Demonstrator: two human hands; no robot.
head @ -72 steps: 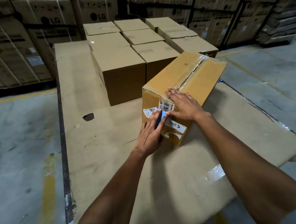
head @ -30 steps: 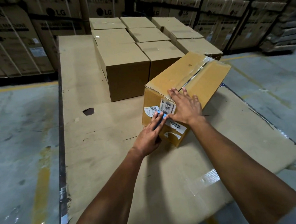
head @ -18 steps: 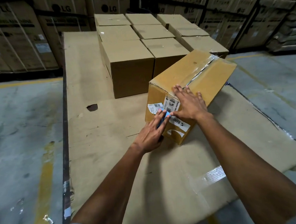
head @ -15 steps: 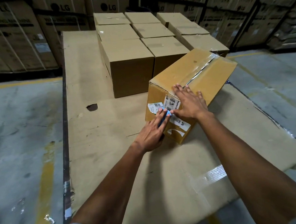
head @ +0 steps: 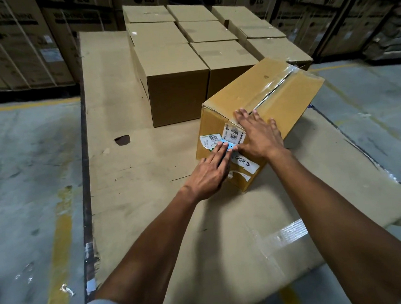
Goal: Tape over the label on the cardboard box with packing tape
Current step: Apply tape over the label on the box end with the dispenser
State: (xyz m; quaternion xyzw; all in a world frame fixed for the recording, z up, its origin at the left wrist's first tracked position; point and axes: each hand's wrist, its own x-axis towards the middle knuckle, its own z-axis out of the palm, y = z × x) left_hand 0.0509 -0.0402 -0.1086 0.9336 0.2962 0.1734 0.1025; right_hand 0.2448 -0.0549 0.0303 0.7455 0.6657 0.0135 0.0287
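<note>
A yellowish cardboard box (head: 283,98) lies at an angle on a flat cardboard sheet (head: 130,180), with clear tape along its top seam. Its near end face carries white printed labels (head: 233,135), one of them with a barcode (head: 208,140). My left hand (head: 209,173) presses a small blue toothed tape cutter (head: 228,147) against that face, just under the labels. My right hand (head: 261,137) lies flat with fingers spread over the top edge of the box, partly covering a label. No tape roll is visible.
Several plain brown boxes (head: 178,91) stand in rows right behind the box. Tall strapped LG cartons (head: 21,50) line the back. The sheet has a dark hole (head: 122,140) and a clear tape patch (head: 286,233). Concrete floor with a yellow line (head: 59,244) lies to the left.
My left hand with the blue cutter has crept slightly up the end face toward the labels. My right hand stays flat on the top edge. The box has not moved.
</note>
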